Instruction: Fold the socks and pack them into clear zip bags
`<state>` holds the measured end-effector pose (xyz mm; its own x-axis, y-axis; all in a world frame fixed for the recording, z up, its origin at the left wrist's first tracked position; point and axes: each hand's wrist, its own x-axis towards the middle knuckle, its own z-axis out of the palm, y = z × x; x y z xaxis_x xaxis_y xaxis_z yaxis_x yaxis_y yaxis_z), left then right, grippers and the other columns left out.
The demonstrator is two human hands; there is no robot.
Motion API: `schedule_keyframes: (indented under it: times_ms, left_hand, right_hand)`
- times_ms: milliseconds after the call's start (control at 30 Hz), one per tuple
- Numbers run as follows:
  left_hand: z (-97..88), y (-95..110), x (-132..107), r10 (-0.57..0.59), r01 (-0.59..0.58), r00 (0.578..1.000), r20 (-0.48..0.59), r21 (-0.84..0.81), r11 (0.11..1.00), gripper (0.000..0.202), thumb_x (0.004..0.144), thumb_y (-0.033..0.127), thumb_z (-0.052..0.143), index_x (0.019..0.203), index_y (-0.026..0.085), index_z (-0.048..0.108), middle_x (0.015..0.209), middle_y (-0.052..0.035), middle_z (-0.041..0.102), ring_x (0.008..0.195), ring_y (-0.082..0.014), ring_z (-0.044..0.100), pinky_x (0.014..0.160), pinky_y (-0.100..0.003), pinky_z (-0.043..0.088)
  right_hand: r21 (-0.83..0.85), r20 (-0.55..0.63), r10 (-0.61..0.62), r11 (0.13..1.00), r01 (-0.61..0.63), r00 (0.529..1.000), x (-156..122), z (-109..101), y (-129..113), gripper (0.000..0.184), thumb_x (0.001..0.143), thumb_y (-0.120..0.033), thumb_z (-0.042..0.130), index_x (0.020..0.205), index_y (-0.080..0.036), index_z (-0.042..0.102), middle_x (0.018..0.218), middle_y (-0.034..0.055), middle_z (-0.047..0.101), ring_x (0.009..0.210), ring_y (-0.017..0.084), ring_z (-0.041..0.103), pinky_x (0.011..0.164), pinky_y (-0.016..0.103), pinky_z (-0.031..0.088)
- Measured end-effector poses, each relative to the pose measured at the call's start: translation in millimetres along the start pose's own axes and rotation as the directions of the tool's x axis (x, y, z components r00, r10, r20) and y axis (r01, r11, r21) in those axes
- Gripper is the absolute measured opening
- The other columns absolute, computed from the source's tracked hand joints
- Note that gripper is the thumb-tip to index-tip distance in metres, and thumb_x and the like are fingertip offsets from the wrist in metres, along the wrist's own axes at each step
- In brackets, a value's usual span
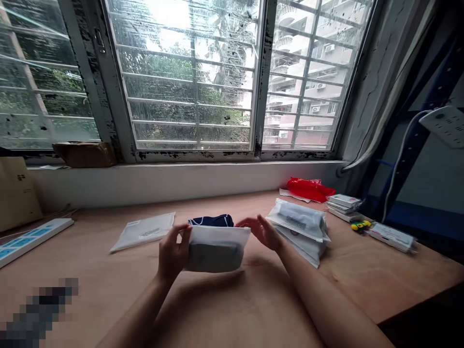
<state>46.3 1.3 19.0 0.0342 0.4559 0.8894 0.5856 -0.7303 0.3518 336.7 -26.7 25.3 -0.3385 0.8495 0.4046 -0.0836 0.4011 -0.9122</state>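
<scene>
A frosted zip bag [217, 249] with something dark and folded inside is held up over the table, its top edge level. My left hand [174, 251] pinches the bag's left side between thumb and fingers. At the bag's upper right corner is my right hand [261, 232], fingers apart and loosely curved; whether a fingertip touches the bag I cannot tell. Just behind the bag lies a dark navy folded cloth item [212, 221] with white trim, partly hidden by it. A flat frosted bag [145, 232] lies to the left. Several filled frosted bags [299, 222] are stacked on the right.
Farther right are a red plastic bag [311, 189], stacked small boxes [343, 203], a yellow-and-black item [360, 225] and a clear-wrapped pack [391, 237]. A power strip [34, 239] and cardboard box [18, 193] stand left. The wooden table [217, 314] ends at a windowed wall.
</scene>
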Motion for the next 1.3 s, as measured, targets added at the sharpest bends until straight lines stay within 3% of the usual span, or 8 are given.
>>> schedule_keyframes:
  times_ms: [67,200,300,467,667,867,967,1300]
  left_hand:
    - [-4.4,-7.3,1.7,-0.080,0.084,0.994,-0.068,0.045,0.996,0.017,0.093,0.033,0.055,0.088,0.020,0.063,0.072,0.0000,0.069,0.064,-0.0162,0.066,0.060,-0.024,0.050]
    - [-7.8,-16.1,-0.5,-0.079,0.085,0.994,-0.080,0.078,0.993,0.016,0.095,0.033,0.054,0.090,0.020,0.062,0.073,-0.0002,0.067,0.063,-0.0158,0.064,0.059,-0.025,0.049]
    - [-10.9,-12.3,-0.9,0.125,-0.117,0.991,-0.045,0.150,0.982,0.011,0.096,0.027,0.051,0.096,0.021,0.060,0.093,-0.0068,0.070,0.088,-0.0221,0.066,0.078,-0.035,0.051]
    - [-9.7,26.2,-5.7,0.472,-0.497,0.868,0.156,0.225,0.838,0.024,0.092,0.026,0.060,0.116,0.023,0.061,0.116,-0.0098,0.070,0.112,-0.0293,0.060,0.103,-0.049,0.034]
    - [1.9,60.4,-18.6,0.481,-0.504,0.838,0.259,0.028,0.863,0.025,0.097,0.012,0.046,0.111,0.023,0.063,0.100,-0.0009,0.075,0.089,-0.0190,0.064,0.089,-0.038,0.036]
    - [-5.2,55.7,-14.8,0.494,-0.511,0.828,0.265,-0.002,0.859,0.024,0.099,0.013,0.043,0.109,0.022,0.064,0.097,-0.0014,0.075,0.084,-0.0181,0.063,0.084,-0.035,0.036]
    - [-5.9,53.8,-13.4,0.510,-0.531,0.815,0.275,0.002,0.847,0.026,0.100,0.013,0.040,0.110,0.022,0.063,0.097,-0.0025,0.074,0.083,-0.0182,0.063,0.082,-0.035,0.037]
    - [-10.1,48.3,-10.2,0.546,-0.553,0.814,0.201,-0.022,0.833,0.023,0.099,0.014,0.045,0.114,0.020,0.061,0.093,-0.0034,0.073,0.080,-0.0174,0.063,0.076,-0.033,0.039]
  right_hand:
    - [0.024,-0.023,-0.031,0.999,0.032,0.999,1.2,6.0,10.7,0.069,0.085,-0.076,0.041,0.106,-0.018,0.071,0.106,0.0102,0.071,0.101,0.026,0.062,0.094,0.041,0.045]
    - [-0.247,-0.124,-0.011,0.969,-0.020,0.992,5.0,30.4,26.5,0.046,0.080,-0.058,0.067,0.103,-0.018,0.072,0.094,0.0063,0.073,0.084,0.021,0.065,0.078,0.033,0.051]
    - [-0.371,-0.255,-0.068,0.928,-0.033,0.965,7.3,47.2,30.6,0.035,0.082,-0.052,0.066,0.081,-0.017,0.073,0.075,0.0035,0.070,0.067,0.017,0.060,0.064,0.028,0.048]
    - [-0.585,-0.167,-0.322,0.793,0.169,0.932,5.6,66.8,25.4,0.026,0.088,-0.041,0.065,0.076,-0.020,0.073,0.078,0.0040,0.070,0.069,0.015,0.061,0.062,0.025,0.048]
    - [-0.700,-0.008,-0.461,0.637,0.324,0.887,0.8,84.7,21.7,0.024,0.092,-0.031,0.061,0.073,-0.021,0.072,0.074,0.0034,0.071,0.070,0.016,0.060,0.066,0.029,0.047]
    - [-0.705,-0.010,-0.368,0.662,0.254,0.930,1.4,85.3,20.8,0.005,0.078,-0.027,0.076,0.082,-0.024,0.075,0.085,0.0015,0.073,0.078,0.017,0.062,0.074,0.029,0.049]
    - [-0.704,-0.026,-0.335,0.675,0.221,0.942,2.1,83.6,21.2,0.006,0.084,-0.028,0.071,0.082,-0.025,0.076,0.082,0.0011,0.073,0.076,0.017,0.061,0.073,0.029,0.048]
    - [-0.757,-0.012,-0.468,0.582,0.298,0.884,-0.7,86.1,15.1,0.020,0.092,-0.037,0.061,0.088,-0.024,0.075,0.080,0.0042,0.071,0.076,0.018,0.061,0.071,0.030,0.048]
